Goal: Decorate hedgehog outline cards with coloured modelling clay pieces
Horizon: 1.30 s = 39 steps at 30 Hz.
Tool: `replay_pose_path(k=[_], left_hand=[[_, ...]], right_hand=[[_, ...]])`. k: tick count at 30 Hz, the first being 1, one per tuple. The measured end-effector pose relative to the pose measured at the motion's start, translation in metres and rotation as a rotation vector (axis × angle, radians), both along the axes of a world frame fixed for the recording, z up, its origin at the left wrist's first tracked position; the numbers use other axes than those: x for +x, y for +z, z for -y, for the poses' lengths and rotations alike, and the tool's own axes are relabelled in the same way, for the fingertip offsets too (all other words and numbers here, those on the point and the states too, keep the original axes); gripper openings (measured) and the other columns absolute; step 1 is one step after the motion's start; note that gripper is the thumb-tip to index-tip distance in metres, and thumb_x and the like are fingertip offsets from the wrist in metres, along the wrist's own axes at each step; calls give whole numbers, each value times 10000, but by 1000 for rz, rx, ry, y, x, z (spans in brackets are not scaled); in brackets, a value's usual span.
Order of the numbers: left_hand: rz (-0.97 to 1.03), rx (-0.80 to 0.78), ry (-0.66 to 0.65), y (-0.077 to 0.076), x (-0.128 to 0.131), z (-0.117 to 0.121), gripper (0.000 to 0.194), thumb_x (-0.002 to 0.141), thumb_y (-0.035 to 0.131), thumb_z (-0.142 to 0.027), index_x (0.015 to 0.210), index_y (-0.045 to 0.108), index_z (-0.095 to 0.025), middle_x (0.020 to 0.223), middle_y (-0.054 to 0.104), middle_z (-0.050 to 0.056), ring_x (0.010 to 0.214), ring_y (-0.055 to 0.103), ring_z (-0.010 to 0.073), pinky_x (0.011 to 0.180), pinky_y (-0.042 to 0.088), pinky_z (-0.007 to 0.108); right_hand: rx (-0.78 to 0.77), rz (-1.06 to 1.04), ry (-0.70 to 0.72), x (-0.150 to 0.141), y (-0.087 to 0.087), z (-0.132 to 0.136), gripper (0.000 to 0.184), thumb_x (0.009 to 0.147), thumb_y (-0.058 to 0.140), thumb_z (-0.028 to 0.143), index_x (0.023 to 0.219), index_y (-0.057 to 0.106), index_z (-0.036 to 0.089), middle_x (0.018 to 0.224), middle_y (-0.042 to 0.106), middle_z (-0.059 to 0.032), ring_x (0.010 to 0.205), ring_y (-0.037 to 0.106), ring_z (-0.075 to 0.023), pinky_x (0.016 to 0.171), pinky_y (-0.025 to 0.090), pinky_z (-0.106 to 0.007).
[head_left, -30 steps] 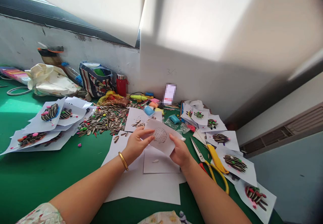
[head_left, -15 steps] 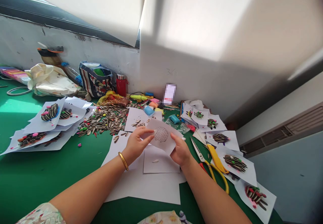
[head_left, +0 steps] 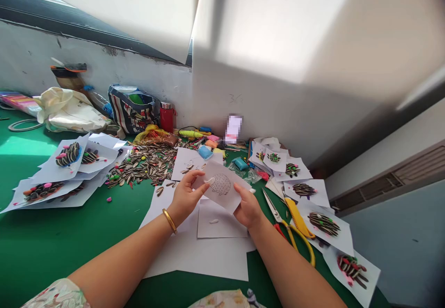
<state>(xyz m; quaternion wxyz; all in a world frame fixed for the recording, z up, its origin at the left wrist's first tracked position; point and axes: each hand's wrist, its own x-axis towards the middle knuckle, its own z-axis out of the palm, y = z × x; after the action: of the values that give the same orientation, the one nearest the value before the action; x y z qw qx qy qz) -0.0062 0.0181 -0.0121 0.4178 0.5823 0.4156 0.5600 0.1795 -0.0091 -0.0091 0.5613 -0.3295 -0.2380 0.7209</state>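
Observation:
Just above the sheets of paper, I hold a small white card (head_left: 225,202) with a round, patterned outline drawn on it. My right hand (head_left: 248,206) grips the card's right edge, thumb on the front. At its left side, my left hand (head_left: 186,196) has thumb and forefinger closed on a small white lump of what looks like modelling clay (head_left: 210,180), against the card. A bit of white material (head_left: 252,190) shows by my right fingers. Below the card, a white piece (head_left: 213,221) lies on another card (head_left: 222,230).
Sunflower seeds (head_left: 149,162) are heaped at centre left. Seed-decorated cards (head_left: 69,173) are stacked left, and more (head_left: 323,223) line the right. Yellow-handled scissors (head_left: 278,215) and a yellow cutter (head_left: 298,217) lie by my right forearm. Bags (head_left: 132,111) and a red flask (head_left: 167,117) stand behind.
The card has shifted slightly left and down. My left thumb and forefinger have moved a little apart at its left side, and more of the white lump shows.

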Motion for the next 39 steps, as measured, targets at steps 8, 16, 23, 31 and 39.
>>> replay_pose_path(k=[8, 16, 23, 31, 39], left_hand=[[163, -119, -61, 2, 2, 2, 574, 754, 747, -335, 1229, 434, -260, 847, 630, -11, 822, 647, 183, 727, 526, 308], [258, -204, -112, 8, 4, 6, 560, 774, 721, -360, 1256, 459, -250, 1095, 654, 66, 987, 650, 227, 793, 542, 346], [267, -220, -108, 6, 4, 3, 496, 787, 707, -384, 1217, 505, -241, 1074, 662, 52, 973, 644, 204, 788, 537, 315], [257, -372, -169, 4, 0, -1, 316, 794, 680, -468, 889, 656, -167, 774, 656, 4, 696, 601, 142, 661, 488, 261], [211, -335, -218, 5, -1, -1, 341, 806, 670, -475, 924, 673, -155, 831, 679, 42, 727, 613, 152, 698, 506, 285]], right_hand=[[20, 43, 19, -1, -4, 0, 380, 789, 699, 374, 1126, 693, 199, 1135, 733, -54, 1051, 675, -265, 946, 509, -408], [73, 63, 55, -3, -2, 3, 419, 796, 704, 394, 1165, 677, 198, 1162, 721, -67, 1084, 660, -279, 964, 497, -418], [59, 82, 40, -2, -5, 2, 432, 795, 707, 404, 1177, 666, 205, 1170, 716, -69, 1097, 651, -286, 941, 504, -412], [48, 66, -11, 1, -6, 0, 394, 804, 699, 378, 1158, 678, 206, 1182, 714, -50, 1106, 650, -270, 978, 490, -406], [-31, 39, -62, 5, -6, -6, 385, 778, 697, 343, 1135, 676, 200, 1156, 724, -59, 1093, 658, -278, 943, 511, -425]])
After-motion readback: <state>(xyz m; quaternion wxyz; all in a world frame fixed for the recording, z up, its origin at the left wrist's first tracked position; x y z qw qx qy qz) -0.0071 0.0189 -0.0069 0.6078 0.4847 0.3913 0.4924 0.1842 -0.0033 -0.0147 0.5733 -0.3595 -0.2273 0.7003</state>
